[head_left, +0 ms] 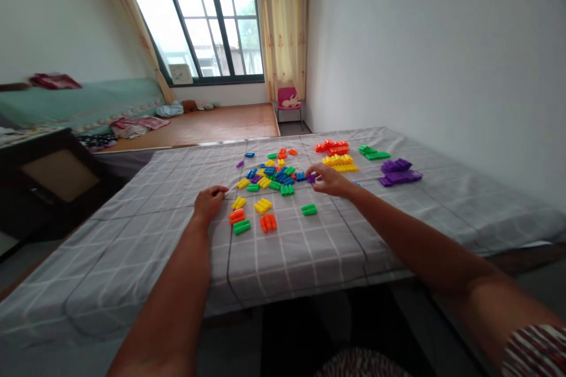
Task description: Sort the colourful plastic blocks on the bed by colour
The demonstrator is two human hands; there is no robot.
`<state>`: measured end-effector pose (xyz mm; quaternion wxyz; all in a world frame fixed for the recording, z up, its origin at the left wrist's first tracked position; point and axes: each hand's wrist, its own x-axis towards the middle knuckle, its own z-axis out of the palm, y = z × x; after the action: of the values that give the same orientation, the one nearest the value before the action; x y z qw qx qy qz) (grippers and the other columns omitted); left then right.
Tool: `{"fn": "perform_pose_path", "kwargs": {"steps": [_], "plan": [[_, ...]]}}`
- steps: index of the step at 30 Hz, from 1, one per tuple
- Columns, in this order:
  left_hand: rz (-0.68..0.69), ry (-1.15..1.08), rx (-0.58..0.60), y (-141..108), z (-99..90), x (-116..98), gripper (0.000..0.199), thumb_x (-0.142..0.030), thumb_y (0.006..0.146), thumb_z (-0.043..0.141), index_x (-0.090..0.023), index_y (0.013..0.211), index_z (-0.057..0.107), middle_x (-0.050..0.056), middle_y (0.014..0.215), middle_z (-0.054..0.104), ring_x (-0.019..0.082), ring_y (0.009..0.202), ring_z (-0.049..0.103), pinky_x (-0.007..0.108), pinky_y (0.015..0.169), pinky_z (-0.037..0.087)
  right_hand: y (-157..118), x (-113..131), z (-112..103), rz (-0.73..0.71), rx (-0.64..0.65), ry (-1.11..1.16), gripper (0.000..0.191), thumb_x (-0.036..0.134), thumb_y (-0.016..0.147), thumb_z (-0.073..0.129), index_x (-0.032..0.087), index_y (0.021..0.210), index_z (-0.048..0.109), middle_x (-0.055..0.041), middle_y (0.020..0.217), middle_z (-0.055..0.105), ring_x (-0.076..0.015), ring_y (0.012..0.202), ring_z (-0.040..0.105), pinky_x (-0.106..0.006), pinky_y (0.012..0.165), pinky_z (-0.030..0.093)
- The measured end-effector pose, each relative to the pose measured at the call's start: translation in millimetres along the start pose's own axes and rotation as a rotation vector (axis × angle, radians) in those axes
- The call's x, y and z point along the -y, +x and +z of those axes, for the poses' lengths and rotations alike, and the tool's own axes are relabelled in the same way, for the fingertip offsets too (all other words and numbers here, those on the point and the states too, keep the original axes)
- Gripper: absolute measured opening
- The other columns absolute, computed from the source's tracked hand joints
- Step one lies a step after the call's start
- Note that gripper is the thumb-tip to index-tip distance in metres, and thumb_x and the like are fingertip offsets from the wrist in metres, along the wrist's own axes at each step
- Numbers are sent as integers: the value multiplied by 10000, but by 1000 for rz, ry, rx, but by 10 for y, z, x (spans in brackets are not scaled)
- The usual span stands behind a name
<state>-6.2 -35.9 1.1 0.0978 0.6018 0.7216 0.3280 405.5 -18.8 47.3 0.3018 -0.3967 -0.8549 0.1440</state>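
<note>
My right hand (329,181) reaches over the table at the right edge of a loose pile of coloured plastic blocks (274,177). Its thumb and fingers close on a small purple block (311,178), right beside a blue block (300,177). To the left of the pile, my left hand (210,201) rests low over the cloth with fingertips pinched together; what they hold, if anything, is too small to make out. Nearest to it are a yellow block (239,203), an orange block (236,216) and a green block (242,227).
Sorted groups stand on the right: orange blocks (332,147), yellow blocks (339,163), green blocks (374,153) and purple blocks (400,172). A grey checked cloth (168,247) covers the table. A wall (442,59) borders the right side; a pink chair (288,97) stands behind.
</note>
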Motion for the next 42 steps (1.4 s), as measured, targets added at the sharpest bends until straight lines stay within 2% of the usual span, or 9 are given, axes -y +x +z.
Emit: {"fn": "perform_pose_path", "kwargs": {"steps": [3, 7, 11, 15, 19, 25, 29, 34, 42], "plan": [[-4, 14, 4, 17, -10, 6, 370, -328, 742, 495, -205, 982, 747, 23, 817, 735, 187, 754, 646, 255, 647, 451, -420, -518, -489, 115, -52, -157, 331, 127, 675, 585, 188, 998, 623, -53, 1000, 659, -177, 855, 624, -312, 794, 502], [-3, 26, 0, 11, -41, -38, 369, -333, 731, 496, -200, 965, 748, 26, 814, 737, 189, 746, 648, 251, 637, 456, -850, -1101, -1114, 239, -41, -512, 530, 166, 662, 622, 190, 1190, 581, -82, 1120, 664, -250, 1019, 591, -369, 877, 467], [-21, 51, -17, -15, -80, -102, 357, -331, 721, 502, -212, 950, 749, 19, 791, 734, 191, 731, 645, 250, 610, 449, -1050, -1404, -1380, 366, 112, -654, 661, 229, 652, 640, 245, 1302, 519, -51, 1172, 663, -274, 1108, 547, -384, 833, 464], [-39, 58, -33, -28, -100, -131, 346, -326, 709, 510, -216, 931, 752, 18, 770, 731, 194, 719, 643, 252, 602, 448, -1101, -1490, -1346, 380, 199, -671, 670, 252, 672, 619, 273, 1333, 507, -50, 1209, 653, -273, 1170, 514, -398, 863, 442], [-45, 48, -38, -24, -101, -130, 337, -318, 703, 517, -218, 922, 752, 22, 782, 734, 206, 764, 651, 261, 626, 458, -1119, -1479, -1298, 399, 199, -704, 659, 251, 679, 634, 284, 1329, 528, -74, 1224, 642, -286, 1172, 519, -420, 864, 444], [-48, 19, -32, -29, -99, -142, 354, -331, 703, 520, -198, 934, 754, 28, 791, 735, 211, 778, 654, 263, 643, 470, -1115, -1452, -1368, 424, 293, -741, 635, 190, 678, 629, 314, 1298, 574, -99, 1283, 602, -317, 1187, 509, -458, 859, 441], [-54, -27, -32, -22, -75, -111, 369, -340, 712, 516, -192, 955, 751, 26, 821, 739, 202, 773, 652, 258, 652, 471, -1091, -1409, -1339, 376, 206, -722, 543, 201, 720, 598, 310, 1251, 613, -67, 1312, 596, -311, 1171, 512, -437, 849, 445], [-34, -42, -29, 12, -26, -13, 376, -359, 710, 516, -197, 955, 751, 28, 829, 737, 201, 776, 650, 257, 642, 464, -1128, -1339, -1093, 236, 150, -724, 296, 330, 850, 536, 277, 1095, 694, -65, 1174, 678, -282, 1150, 525, -442, 895, 412], [-28, -8, -17, -7, -33, -28, 389, -354, 716, 505, -192, 970, 751, 28, 793, 728, 195, 752, 637, 254, 625, 445, -1308, -1421, -1021, 234, 80, -725, 273, 281, 887, 503, 269, 1058, 715, -62, 1168, 685, -284, 1153, 528, -443, 896, 407]]}}
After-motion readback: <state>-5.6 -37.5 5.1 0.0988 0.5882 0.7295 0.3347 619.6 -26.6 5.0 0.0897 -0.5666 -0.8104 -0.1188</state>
